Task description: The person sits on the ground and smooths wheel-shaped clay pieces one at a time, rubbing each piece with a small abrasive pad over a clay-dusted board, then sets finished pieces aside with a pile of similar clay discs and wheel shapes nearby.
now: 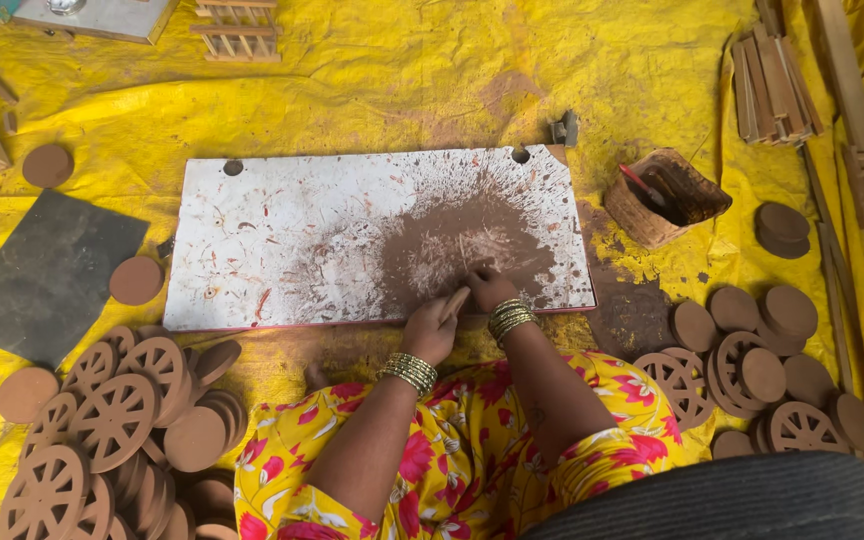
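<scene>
At the board's (282,235) near edge, our left hand (430,332) pinches a thin, stiff, light wooden disc (455,303) by its rim while our right hand's (492,290) fingers press together on the brown-stained patch (462,240).

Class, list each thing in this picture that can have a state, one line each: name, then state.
White board: lying flat, splashed with brown stain at its right half.
Small disc: held in the left hand, tilted over the board's near edge.
Right hand: fingers down on the stained patch.
Brown pot: upright, open, stick inside.
Spoked wheels: heaped at left.
Plain discs: piled at right.
</scene>
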Demonstrator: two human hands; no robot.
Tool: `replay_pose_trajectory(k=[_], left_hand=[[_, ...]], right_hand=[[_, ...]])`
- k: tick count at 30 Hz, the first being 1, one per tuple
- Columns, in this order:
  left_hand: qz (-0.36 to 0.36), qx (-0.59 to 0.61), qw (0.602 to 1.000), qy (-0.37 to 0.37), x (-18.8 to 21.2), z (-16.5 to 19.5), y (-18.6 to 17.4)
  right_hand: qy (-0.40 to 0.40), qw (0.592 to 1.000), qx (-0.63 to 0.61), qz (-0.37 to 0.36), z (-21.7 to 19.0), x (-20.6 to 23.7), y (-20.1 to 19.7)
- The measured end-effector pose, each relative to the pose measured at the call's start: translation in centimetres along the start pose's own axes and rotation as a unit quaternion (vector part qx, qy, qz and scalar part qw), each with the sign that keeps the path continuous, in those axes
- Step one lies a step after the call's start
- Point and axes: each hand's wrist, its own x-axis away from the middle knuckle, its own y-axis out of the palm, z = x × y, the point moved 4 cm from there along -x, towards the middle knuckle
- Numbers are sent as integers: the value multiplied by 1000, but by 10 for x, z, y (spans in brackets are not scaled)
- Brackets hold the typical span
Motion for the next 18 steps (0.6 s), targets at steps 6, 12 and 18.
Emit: replay_pose_trajectory(k=[6,12,18], left_hand=[[88,10,995,38,-3,5,-15],[124,26,984,129,-10,-19,1],[92,12,995,25,-18,-41,10]], right_hand=[[-38,975,-208,65,-19,9,-27],[-327,932,114,110,-68,62,-12],[-285,950,122,-30,-34,37,23]])
